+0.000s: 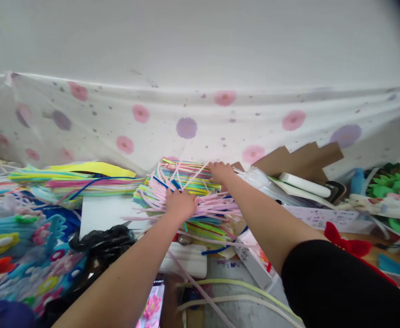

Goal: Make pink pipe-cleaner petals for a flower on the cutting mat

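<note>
A large heap of pipe cleaners (pixel 186 173) in pink, yellow, green and blue lies in front of me against the back. My left hand (pixel 182 204) is closed over a bundle of pale pink pipe cleaners (pixel 213 205) at the front of the heap, its fingertips partly hidden among the stems. Farther back and to the right, my right hand (pixel 221 173) has its fingers curled over the right side of the heap. One pale pink stem slants up to its fingertips. A few dark blue stems show between the hands.
Fuzzy flower crafts (pixel 15 255) and a black plastic bag (pixel 107 241) are at left. A phone (pixel 154 303) showing pink flowers lies near my left forearm. Cut cardboard (pixel 298 159), a white roll (pixel 305 184) and a red fuzzy bow (pixel 346 241) are at right. A flowered sheet (pixel 159 132) hangs behind.
</note>
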Tool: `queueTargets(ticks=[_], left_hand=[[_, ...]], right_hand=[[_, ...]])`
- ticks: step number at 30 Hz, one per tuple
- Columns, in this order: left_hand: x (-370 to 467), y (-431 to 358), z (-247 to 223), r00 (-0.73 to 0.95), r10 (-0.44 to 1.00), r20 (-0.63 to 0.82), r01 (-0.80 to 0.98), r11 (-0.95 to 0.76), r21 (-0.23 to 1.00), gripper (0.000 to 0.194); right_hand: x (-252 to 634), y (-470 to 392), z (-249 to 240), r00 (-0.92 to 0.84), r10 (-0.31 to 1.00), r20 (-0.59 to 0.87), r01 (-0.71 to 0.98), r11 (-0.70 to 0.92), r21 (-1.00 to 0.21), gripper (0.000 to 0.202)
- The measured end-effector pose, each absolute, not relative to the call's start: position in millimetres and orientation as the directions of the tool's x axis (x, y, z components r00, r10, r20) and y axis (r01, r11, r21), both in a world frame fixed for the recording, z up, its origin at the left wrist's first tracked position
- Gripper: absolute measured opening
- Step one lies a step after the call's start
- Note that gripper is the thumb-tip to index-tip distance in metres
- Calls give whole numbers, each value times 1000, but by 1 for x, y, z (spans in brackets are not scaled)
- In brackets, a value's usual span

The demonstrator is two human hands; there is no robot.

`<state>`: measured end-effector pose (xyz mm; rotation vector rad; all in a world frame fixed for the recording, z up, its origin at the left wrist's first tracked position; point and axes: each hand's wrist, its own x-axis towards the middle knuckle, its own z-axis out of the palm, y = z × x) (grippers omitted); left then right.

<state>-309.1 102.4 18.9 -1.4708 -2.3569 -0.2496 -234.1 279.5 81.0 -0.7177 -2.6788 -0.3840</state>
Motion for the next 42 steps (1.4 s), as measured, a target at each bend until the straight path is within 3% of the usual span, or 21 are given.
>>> queueTargets(ticks=[6, 11, 15, 18, 20, 23, 26, 27, 28, 30, 33, 35, 38, 40, 42], left_hand=[[-309, 99, 15, -380, 819, 430, 904, 426, -12, 42], [-312, 101, 11, -377, 799, 469, 911, 410, 32, 40], [-311, 103, 17, -385, 768, 511, 915, 390, 104, 34], [-307, 102, 32, -403, 723, 561, 910, 381, 163, 27], [-301, 102, 46, -432, 666, 608, 901, 297, 316, 22], [-281, 102, 65, -517, 593, 617, 755, -24, 655, 34], [-241, 101, 76, -532, 630, 566, 584, -212, 784, 56], [-224, 98, 78, -520, 667, 533, 495, -273, 825, 59], [-207, 95, 79, -499, 743, 446, 195, -406, 893, 58], [-174, 86, 79, -413, 840, 350, -260, -478, 839, 54], [-137, 68, 73, -365, 903, 225, -507, -396, 765, 57], [-122, 55, 63, -391, 910, 139, -557, -354, 751, 61], [-111, 39, 45, -470, 883, 17, -579, -323, 749, 57], [-108, 30, 34, -537, 843, -36, -566, -328, 757, 53], [-109, 24, 27, -608, 791, -69, -533, -342, 774, 49]], right_hand=[[-240, 285, 87, -785, 540, 302, 576, 817, 35, 30], [-212, 302, 128, -744, 609, 275, 532, 789, -307, 29], [-167, 299, 140, -745, 627, 228, 359, 664, -656, 32], [-135, 280, 133, -754, 613, 235, 166, 525, -835, 40], [-116, 264, 126, -751, 611, 252, 42, 425, -904, 46], [-92, 237, 117, -745, 605, 282, -127, 286, -950, 49], [-68, 207, 110, -763, 581, 284, -229, 167, -959, 48], [-61, 197, 106, -768, 577, 279, -248, 133, -960, 47], [-53, 186, 102, -774, 573, 269, -262, 97, -960, 45], [-40, 166, 91, -797, 559, 228, -287, -18, -958, 40], [-21, 141, 70, -825, 536, 178, -278, -112, -954, 37], [-9, 131, 57, -844, 509, 170, -219, -37, -975, 38], [6, 120, 41, -848, 475, 235, -114, 271, -956, 33], [14, 112, 33, -786, 518, 338, -62, 477, -877, 25], [19, 101, 26, -688, 596, 414, 1, 571, -821, 18]])
